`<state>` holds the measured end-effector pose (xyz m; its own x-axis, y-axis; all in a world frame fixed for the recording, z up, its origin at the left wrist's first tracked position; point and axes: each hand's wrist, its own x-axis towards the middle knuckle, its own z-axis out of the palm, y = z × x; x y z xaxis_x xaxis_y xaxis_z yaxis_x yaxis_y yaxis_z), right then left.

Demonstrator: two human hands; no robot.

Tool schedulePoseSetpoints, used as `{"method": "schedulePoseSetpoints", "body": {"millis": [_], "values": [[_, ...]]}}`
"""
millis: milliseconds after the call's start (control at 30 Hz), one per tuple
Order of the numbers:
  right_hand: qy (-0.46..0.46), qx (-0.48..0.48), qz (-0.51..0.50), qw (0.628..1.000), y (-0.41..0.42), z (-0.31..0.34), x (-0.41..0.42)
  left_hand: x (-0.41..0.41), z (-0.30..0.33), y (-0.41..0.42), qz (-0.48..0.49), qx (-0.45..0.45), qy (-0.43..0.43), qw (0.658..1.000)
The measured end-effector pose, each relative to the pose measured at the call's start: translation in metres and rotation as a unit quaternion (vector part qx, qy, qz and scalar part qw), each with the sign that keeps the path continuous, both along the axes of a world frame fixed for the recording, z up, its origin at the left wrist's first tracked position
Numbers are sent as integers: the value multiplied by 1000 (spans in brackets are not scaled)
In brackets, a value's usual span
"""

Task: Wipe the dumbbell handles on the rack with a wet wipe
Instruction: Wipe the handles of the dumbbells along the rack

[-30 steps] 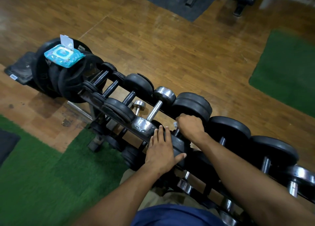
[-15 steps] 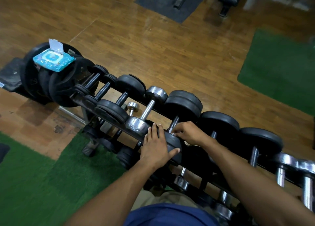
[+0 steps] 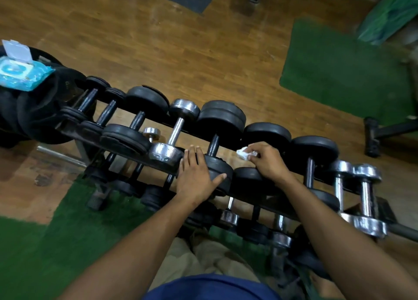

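A black rack (image 3: pixel 74 130) carries a row of dumbbells running from left to lower right. My left hand (image 3: pixel 196 175) lies flat, fingers spread, on the near head of a black dumbbell (image 3: pixel 222 119) whose dark handle (image 3: pixel 213 145) shows just beyond my fingertips. My right hand (image 3: pixel 265 160) is closed on a crumpled white wet wipe (image 3: pixel 243 153) and sits to the right of that handle, above the neighbouring black dumbbell (image 3: pixel 268 132), whose handle is hidden under the hand. A chrome dumbbell (image 3: pixel 175 130) is just left of my left hand.
An open blue pack of wipes (image 3: pixel 20 72) rests on stacked black weight plates (image 3: pixel 38 109) at the far left. More chrome dumbbells (image 3: pixel 362 186) stand at the right. A lower tier of dumbbells (image 3: pixel 229 216) sits below. Green mats (image 3: pixel 339 73) lie on the wooden floor.
My right hand has left the dark handle and shifted right to the neighbouring dumbbell with the wipe now showing. The left hand stayed on the dumbbell head. The camera view moved rightward.
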<state>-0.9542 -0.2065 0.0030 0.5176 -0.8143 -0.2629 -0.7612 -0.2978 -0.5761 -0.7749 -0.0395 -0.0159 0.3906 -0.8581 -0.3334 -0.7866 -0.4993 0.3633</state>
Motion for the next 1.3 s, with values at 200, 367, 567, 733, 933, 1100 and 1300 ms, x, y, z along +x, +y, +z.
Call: {"method": "schedulePoseSetpoints", "body": {"millis": [200,367,567,733,933,1100,1300], "values": [[-6,3,-92,996,1,12,-35,-8,5,4,-62,-9,-34,997],[8,1,-90,996,-2,21,-52,-34,24,-1,-112,-7,-11,994],[39,-1,-32,999,-16,21,-63,-78,31,-17,-135,-3,49,990],[62,4,69,996,-32,8,-72,-111,23,-37,-92,29,97,991],[104,57,261,958,-45,-7,-77,-144,13,-62,24,43,127,991],[134,14,372,918,-62,-15,-71,-157,8,-70,71,36,119,990],[155,-122,368,909,-70,-25,-64,-161,10,-73,74,45,99,991]]}}
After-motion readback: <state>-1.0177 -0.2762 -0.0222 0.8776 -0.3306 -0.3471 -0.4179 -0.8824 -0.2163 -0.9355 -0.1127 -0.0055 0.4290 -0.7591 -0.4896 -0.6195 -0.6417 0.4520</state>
